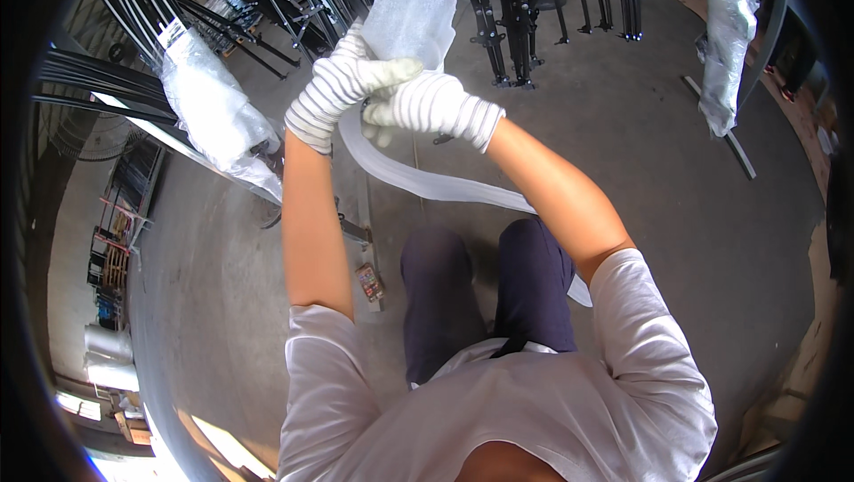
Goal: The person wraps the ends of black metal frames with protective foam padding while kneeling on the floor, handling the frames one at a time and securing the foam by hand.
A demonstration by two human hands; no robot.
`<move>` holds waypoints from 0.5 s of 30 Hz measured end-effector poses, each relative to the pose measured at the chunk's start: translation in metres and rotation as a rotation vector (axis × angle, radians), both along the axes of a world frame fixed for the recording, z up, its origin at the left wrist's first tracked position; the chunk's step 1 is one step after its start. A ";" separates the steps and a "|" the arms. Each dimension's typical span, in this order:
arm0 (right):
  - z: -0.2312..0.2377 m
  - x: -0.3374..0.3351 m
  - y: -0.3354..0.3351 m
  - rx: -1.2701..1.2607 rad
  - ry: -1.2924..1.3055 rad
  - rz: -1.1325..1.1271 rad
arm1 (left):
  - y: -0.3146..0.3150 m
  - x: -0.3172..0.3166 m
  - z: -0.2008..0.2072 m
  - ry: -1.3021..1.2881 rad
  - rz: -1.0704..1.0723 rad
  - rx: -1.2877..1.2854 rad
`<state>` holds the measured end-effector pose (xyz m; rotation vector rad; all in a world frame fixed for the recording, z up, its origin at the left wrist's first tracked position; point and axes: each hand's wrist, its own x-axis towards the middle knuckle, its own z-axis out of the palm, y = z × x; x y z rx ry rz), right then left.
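A sheet of translucent white packing foam (406, 24) is wrapped about the end of black metal tubing. My left hand (334, 91), in a white glove with grey stripes, is closed around its lower left side, thumb pointing right. Just right of it, my right hand (436, 107), gloved alike, has its fingers curled in at a long white foam strip (405, 178). This strip bends down from between my hands, runs right beneath my right forearm and reappears beside my right leg. Part of the fingers and the strip's upper end are hidden.
Racks of black metal frames (503, 11) stand ahead. Wrapped tubing bundles flank me, one at left (209, 95) and one at right (725, 37). A small patterned box (369, 282) lies on the grey concrete floor near my left knee. A fan (93, 131) stands far left.
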<state>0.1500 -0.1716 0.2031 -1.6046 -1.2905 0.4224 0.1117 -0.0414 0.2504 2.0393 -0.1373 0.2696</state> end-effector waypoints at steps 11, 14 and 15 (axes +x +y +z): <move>0.002 0.023 -0.038 0.122 0.510 0.618 | 0.024 -0.009 0.007 0.169 -0.263 0.399; -0.003 0.022 -0.038 0.514 0.667 0.820 | 0.020 -0.010 0.005 0.028 -0.214 0.493; -0.004 0.022 -0.038 0.641 0.683 0.678 | 0.014 -0.010 -0.001 -0.014 -0.270 0.329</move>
